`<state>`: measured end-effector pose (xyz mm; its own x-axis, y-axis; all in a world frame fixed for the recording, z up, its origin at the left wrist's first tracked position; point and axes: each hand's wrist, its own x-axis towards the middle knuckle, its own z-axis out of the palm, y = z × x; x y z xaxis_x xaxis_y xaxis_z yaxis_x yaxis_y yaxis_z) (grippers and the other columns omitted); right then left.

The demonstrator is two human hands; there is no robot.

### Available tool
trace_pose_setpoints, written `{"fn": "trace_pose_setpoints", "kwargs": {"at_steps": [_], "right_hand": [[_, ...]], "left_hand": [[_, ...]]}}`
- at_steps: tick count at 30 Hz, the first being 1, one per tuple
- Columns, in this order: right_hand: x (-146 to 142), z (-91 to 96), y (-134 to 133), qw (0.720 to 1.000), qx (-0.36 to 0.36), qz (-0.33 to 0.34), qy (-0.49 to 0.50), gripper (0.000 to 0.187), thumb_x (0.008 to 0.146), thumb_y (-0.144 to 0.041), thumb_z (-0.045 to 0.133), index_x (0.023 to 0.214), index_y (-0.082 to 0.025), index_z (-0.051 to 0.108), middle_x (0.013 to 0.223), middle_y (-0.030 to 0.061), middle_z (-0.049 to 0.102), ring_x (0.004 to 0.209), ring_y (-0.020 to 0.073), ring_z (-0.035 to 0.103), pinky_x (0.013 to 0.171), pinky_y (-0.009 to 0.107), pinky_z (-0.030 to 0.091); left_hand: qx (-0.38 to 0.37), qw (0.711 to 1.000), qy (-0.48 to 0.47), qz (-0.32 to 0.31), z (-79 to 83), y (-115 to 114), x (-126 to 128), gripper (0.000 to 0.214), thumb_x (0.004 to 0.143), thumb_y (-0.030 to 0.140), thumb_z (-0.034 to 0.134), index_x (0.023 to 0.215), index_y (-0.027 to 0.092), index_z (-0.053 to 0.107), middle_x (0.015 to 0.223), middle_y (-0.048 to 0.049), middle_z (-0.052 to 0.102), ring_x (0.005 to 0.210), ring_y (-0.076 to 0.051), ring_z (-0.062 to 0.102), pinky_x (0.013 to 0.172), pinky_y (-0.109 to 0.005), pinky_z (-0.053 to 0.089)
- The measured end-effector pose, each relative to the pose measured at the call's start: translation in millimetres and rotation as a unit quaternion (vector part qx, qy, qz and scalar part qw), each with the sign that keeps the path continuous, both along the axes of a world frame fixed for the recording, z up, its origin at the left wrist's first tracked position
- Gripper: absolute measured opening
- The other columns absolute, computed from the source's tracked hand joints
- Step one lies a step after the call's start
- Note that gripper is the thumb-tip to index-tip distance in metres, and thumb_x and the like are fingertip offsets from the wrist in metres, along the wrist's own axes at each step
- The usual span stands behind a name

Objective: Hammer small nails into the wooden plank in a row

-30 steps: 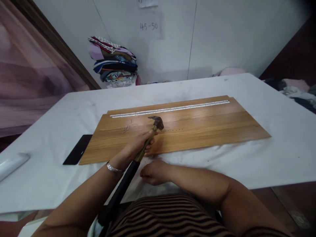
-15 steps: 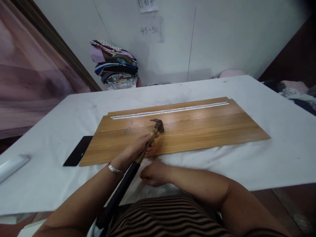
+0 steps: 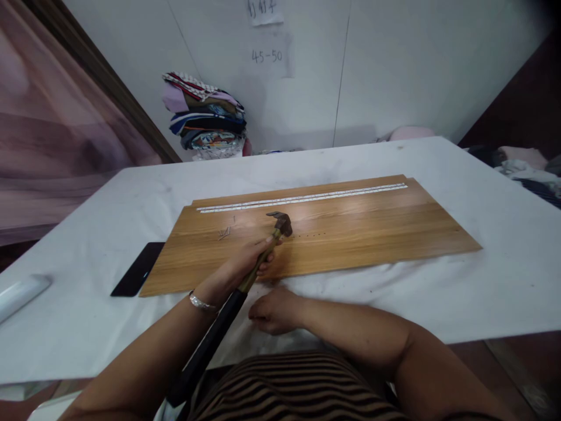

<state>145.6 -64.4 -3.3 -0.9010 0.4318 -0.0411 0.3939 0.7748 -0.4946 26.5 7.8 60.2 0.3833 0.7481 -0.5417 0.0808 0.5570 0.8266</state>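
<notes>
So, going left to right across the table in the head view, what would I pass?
Long white object → black phone → loose nails → hammer head.

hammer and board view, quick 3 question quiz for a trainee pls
1. True or false: the right hand holds the hammer.
2. Multiple choice: the loose nails lie on A) the wooden board, B) a metal tray, C) a cardboard box.
3. Fill in: the left hand grasps the hammer's handle close to its ____.

Key: 1 false, the left hand holds it, and the right hand rests on the white cloth at the board's near edge; 2 A; 3 head.
</notes>
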Motion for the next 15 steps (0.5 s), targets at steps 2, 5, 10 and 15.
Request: {"fn": "trace_pose_setpoints", "kwargs": {"at_steps": [2,5,10,15], "right_hand": [[0.2,1.6,0.1,1.000,-0.001,0.004,-0.001,0.024,0.093,-0.027,0.047,0.095,-0.018,0.070,0.100,0.0032,0.075,0.081,0.0165,0.065,0.052,0.028,0.032],[0.1,3.2,0.1,1.000,-0.006,0.001,-0.004,0.025,0.093,-0.028,0.046,0.094,-0.019,0.069,0.102,0.0033,0.076,0.084,0.0170,0.067,0.053,0.028,0.033],[-0.1,1.4,-0.2,1.000,-0.012,-0.007,-0.002,0.023,0.093,-0.030,0.047,0.092,-0.020,0.068,0.099,0.0026,0.076,0.081,0.0172,0.067,0.054,0.027,0.033],[-0.1,1.2,-0.2,1.000,-0.013,-0.011,0.000,0.022,0.093,-0.028,0.048,0.092,-0.020,0.068,0.099,0.0023,0.076,0.081,0.0163,0.066,0.056,0.026,0.034]], "left_hand": [[0.004,1.000,0.002,0.004,0.5,-0.2,0.4,0.047,0.086,0.054,0.058,0.115,0.017,0.054,0.063,0.0067,0.044,0.040,-0.004,0.032,0.037,-0.016,0.021],[-0.004,1.000,0.011,0.007,1.7,-1.0,1.7,0.048,0.085,0.054,0.059,0.115,0.017,0.054,0.063,0.0068,0.044,0.040,-0.004,0.032,0.036,-0.016,0.021],[-0.001,1.000,0.002,0.003,2.1,-1.4,2.2,0.048,0.086,0.054,0.058,0.116,0.017,0.054,0.064,0.0067,0.044,0.040,-0.004,0.032,0.036,-0.016,0.021],[-0.001,1.000,0.013,-0.001,3.9,-1.7,2.9,0.049,0.085,0.055,0.059,0.115,0.017,0.053,0.064,0.0064,0.044,0.041,-0.004,0.032,0.037,-0.016,0.020]]}}
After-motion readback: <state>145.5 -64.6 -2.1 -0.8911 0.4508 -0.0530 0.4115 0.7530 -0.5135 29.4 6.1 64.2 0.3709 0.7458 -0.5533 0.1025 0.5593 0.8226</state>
